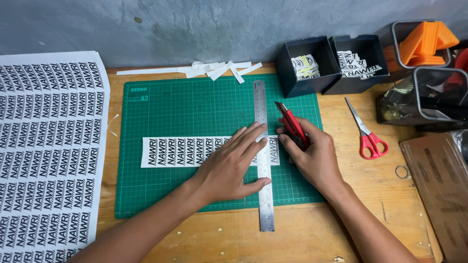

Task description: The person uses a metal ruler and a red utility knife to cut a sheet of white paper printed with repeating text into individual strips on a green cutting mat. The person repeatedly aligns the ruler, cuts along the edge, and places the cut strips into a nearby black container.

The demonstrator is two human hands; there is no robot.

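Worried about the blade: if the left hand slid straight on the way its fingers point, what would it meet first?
Probably the right hand holding the red knife, just past the ruler that the left hand presses; their heights are hard to judge.

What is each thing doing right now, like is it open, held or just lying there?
Left hand: flat, pressing ruler.
Right hand: shut on cutter.
Cutter: red, blade beside ruler.
Ruler: lying across sticker strip.
Sticker strip: flat on green mat.
Scissors: closed, untouched.

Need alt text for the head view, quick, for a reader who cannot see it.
On a green cutting mat, the left hand presses a steel ruler across a white printed paper strip while the right hand holds a red utility knife beside it.
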